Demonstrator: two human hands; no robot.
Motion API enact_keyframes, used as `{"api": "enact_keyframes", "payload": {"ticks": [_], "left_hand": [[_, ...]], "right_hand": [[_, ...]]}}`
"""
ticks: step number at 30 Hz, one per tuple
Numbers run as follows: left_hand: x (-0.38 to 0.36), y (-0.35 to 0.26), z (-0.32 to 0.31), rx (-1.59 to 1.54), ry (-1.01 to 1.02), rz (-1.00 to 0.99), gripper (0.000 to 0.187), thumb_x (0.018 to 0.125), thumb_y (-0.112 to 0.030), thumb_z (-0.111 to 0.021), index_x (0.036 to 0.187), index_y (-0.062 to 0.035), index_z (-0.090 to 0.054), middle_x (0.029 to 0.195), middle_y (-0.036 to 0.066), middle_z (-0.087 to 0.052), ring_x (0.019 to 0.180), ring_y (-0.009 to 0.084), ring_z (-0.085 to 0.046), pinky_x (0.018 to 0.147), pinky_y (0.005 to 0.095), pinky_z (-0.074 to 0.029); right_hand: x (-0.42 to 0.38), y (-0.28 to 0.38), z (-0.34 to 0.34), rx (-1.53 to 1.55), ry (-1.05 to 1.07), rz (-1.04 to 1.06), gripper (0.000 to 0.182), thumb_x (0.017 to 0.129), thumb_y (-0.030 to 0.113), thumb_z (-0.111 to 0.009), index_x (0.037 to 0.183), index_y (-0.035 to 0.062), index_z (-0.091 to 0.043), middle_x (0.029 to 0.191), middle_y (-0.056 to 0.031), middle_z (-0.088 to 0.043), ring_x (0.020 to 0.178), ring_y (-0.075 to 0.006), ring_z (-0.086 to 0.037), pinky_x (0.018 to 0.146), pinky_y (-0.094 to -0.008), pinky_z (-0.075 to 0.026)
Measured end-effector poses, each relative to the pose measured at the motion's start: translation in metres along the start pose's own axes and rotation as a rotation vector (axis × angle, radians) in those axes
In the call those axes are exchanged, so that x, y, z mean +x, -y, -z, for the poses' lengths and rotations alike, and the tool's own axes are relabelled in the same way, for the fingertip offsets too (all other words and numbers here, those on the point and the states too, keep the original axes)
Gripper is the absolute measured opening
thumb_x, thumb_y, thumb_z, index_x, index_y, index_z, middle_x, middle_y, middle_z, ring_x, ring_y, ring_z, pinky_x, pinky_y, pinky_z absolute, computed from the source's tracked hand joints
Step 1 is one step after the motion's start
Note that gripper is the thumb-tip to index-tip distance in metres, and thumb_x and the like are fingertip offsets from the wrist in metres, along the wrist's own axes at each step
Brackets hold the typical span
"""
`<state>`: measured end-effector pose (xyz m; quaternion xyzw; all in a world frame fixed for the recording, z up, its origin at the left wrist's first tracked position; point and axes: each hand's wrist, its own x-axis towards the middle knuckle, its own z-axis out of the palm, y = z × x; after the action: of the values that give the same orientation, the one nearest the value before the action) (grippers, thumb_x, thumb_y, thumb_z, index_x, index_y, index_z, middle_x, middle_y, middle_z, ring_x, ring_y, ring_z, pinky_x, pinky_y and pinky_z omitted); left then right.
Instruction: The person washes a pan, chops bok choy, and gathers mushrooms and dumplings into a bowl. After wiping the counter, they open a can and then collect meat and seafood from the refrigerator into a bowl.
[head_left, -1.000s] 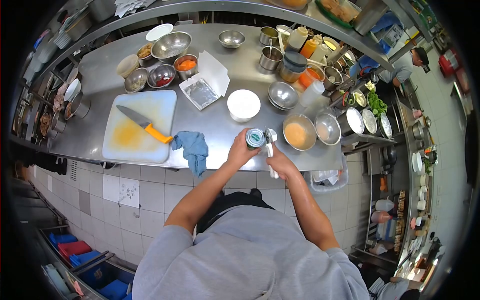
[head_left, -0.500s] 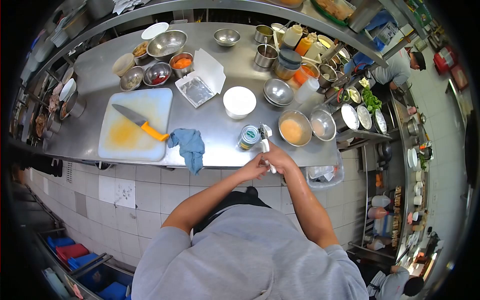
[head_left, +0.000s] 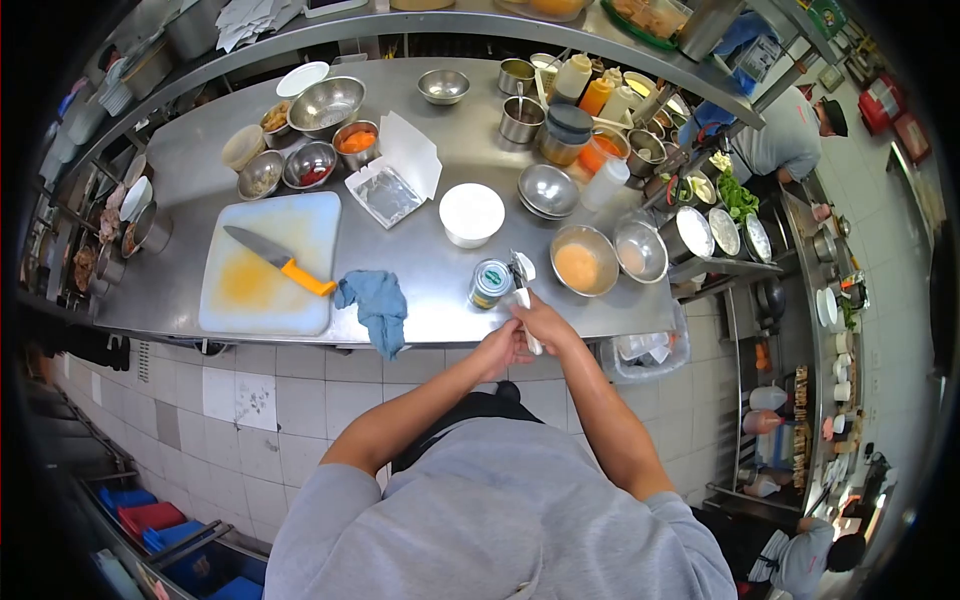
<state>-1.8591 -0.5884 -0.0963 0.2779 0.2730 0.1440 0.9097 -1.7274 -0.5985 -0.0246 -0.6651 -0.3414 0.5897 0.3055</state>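
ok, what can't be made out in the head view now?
Fine print on the can: head view, too small.
Whether the left hand touches the can opener: head view, right hand crowds the spot.
Far side of the bin: head view, table covers it.

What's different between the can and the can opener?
The can stands on the counter; the can opener is held in the right hand. The can is a labelled cylinder; the can opener is long, slim and white-handled. Both have silvery parts.
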Motion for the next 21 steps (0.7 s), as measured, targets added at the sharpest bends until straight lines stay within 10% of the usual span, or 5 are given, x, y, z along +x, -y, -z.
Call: {"api": "enact_keyframes", "payload": {"ticks": [4, 8, 12, 21], "left_hand": [[-0.018, -0.011, -0.017, 0.044, -0.145, -0.085, 0.051, 0.099, -0.051, -0.045, 0.129, -0.0099, -0.043, 0.105, 0.006, -0.058, 0.09, 0.0172, -0.06, 0.079, 0.0347, -0.051], [-0.013, -0.02, -0.03, 0.367, -0.261, -0.138, 0.052, 0.089, -0.035, -0.064, 0.127, -0.0073, -0.041, 0.097, 0.005, -0.053, 0.078, 0.0159, -0.057, 0.066, 0.0301, -0.051], [-0.002, -0.006, -0.017, 0.31, -0.334, -0.144, 0.033, 0.084, -0.019, -0.057, 0.112, -0.0041, -0.047, 0.09, 0.008, -0.056, 0.069, 0.0152, -0.055, 0.054, 0.0303, -0.048], [-0.029, -0.019, -0.022, 0.433, -0.334, -0.1, 0.033, 0.086, -0.013, -0.052, 0.115, -0.0013, -0.046, 0.074, 0.007, -0.053, 0.052, 0.0145, -0.049, 0.043, 0.0305, -0.042]], "right_hand": [[0.009, -0.026, 0.002, 0.03, -0.061, 0.146, 0.076, 0.098, 0.054, -0.045, 0.144, -0.0048, -0.033, 0.121, -0.0184, -0.06, 0.116, -0.0233, -0.055, 0.099, -0.0357, -0.042], [0.007, -0.03, 0.02, 0.276, 0.007, 0.131, 0.055, 0.099, 0.041, -0.05, 0.139, 0.0023, -0.046, 0.135, -0.0133, -0.052, 0.108, -0.0196, -0.056, 0.097, -0.0343, -0.043], [0.02, -0.036, 0.033, -0.008, -0.351, 0.617, 0.045, 0.093, 0.012, -0.058, 0.136, 0.0021, -0.049, 0.138, -0.012, -0.051, 0.119, -0.0238, -0.055, 0.098, -0.0361, -0.045], [0.02, -0.018, 0.047, -0.47, -0.224, 0.829, 0.038, 0.083, 0.012, -0.069, 0.119, 0.0051, -0.06, 0.131, -0.0139, -0.057, 0.123, -0.0318, -0.054, 0.101, -0.037, -0.043]]}}
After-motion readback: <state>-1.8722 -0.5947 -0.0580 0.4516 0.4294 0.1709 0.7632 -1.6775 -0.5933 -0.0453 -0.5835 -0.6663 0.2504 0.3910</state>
